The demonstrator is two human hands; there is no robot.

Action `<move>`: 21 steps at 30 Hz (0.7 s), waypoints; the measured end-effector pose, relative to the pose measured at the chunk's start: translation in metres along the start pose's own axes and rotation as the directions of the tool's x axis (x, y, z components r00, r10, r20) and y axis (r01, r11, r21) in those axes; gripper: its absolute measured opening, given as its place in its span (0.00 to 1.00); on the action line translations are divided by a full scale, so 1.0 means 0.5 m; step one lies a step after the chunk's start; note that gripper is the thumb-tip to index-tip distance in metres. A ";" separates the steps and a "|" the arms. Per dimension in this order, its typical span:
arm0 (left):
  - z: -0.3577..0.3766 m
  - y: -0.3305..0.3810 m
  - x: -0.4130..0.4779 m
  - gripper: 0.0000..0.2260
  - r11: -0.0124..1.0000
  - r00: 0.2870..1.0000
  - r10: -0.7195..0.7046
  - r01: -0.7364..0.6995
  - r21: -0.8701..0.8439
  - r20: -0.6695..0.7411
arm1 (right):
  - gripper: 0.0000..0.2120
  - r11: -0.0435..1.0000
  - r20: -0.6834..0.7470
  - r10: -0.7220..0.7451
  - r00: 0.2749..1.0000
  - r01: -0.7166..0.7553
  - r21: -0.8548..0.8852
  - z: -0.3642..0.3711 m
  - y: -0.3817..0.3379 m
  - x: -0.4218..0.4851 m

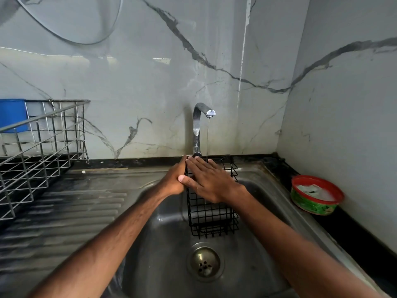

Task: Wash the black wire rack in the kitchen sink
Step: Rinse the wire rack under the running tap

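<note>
black wire rack (211, 214) stands upright in the sink (163, 244), directly below the faucet (198, 127), whose thin water stream meets its top. the left hand (173, 181) grips the rack's left edge; the right hand (211, 182) lies flat on its front, fingers straight, both just below the faucet.

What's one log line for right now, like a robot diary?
step: rinsing | black wire rack: in sink, under running faucet | left hand: on rack's left edge | right hand: flat on rack
</note>
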State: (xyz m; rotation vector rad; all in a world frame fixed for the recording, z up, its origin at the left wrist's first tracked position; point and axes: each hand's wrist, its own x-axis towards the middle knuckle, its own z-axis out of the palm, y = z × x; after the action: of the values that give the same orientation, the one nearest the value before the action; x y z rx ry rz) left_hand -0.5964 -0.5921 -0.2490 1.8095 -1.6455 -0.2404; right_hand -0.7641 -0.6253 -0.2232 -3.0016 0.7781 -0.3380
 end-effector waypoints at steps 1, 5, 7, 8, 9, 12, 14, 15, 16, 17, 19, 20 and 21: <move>0.002 -0.001 0.001 0.27 1.000 1.000 0.008 -0.008 -0.013 0.011 | 0.38 0.999 -0.008 0.001 1.000 -0.001 -0.046 -0.001 0.000 0.000; -0.005 0.015 -0.009 0.31 0.999 0.999 -0.024 0.024 -0.028 0.023 | 0.42 0.995 -0.028 0.057 0.998 -0.059 -0.082 -0.005 0.004 0.005; -0.004 0.017 -0.013 0.31 0.996 0.997 -0.064 0.065 -0.052 0.032 | 0.46 0.990 -0.054 0.116 0.992 -0.120 -0.079 -0.011 0.025 0.003; -0.005 0.017 -0.013 0.32 0.991 0.995 -0.089 0.093 -0.095 0.044 | 0.47 0.984 -0.053 0.151 0.987 -0.155 -0.083 -0.016 0.042 -0.001; -0.005 0.017 -0.014 0.36 0.984 0.992 -0.111 0.117 -0.134 0.057 | 0.46 0.979 -0.045 0.186 0.982 -0.188 -0.073 -0.021 0.060 -0.006; -0.005 0.011 -0.017 0.47 0.984 0.992 -0.119 0.125 -0.127 0.048 | 0.43 0.968 -0.043 0.250 0.967 -0.251 -0.024 -0.029 0.099 -0.021; -0.004 0.011 -0.018 0.49 0.982 0.989 -0.133 0.139 -0.124 0.057 | 0.44 0.962 -0.073 0.262 0.962 -0.267 -0.066 -0.026 0.096 -0.020; -0.005 0.017 -0.020 0.47 0.982 0.989 -0.128 0.136 -0.132 0.068 | 0.46 0.955 -0.091 0.265 0.960 -0.274 -0.109 -0.022 0.089 -0.015; -0.006 0.023 -0.023 0.44 0.983 0.992 -0.105 0.115 -0.142 0.075 | 0.49 0.948 -0.102 0.275 0.956 -0.287 -0.140 -0.019 0.078 -0.008; -0.001 0.019 -0.019 0.42 0.983 0.993 -0.100 0.109 -0.150 0.069 | 0.51 0.944 -0.104 0.281 0.954 -0.295 -0.148 -0.015 0.066 0.001; -0.001 0.013 -0.018 0.38 0.982 0.993 -0.097 0.106 -0.159 0.064 | 0.52 0.961 -0.105 0.229 0.968 -0.242 -0.133 -0.009 0.039 0.020; 0.003 0.006 -0.017 0.33 0.982 0.995 -0.086 0.094 -0.161 0.057 | 0.51 0.975 -0.105 0.170 0.980 -0.183 -0.123 -0.004 0.024 0.030; 0.005 -0.004 -0.015 0.27 0.987 0.997 -0.068 0.074 -0.140 0.048 | 0.51 0.987 -0.097 0.114 0.989 -0.124 -0.105 0.001 0.009 0.041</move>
State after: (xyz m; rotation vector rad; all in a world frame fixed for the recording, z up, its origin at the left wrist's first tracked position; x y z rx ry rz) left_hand -0.5974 -0.5860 -0.2544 1.7675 -1.5537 -0.4203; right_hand -0.7483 -0.6391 -0.2199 -3.0417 1.0117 -0.4433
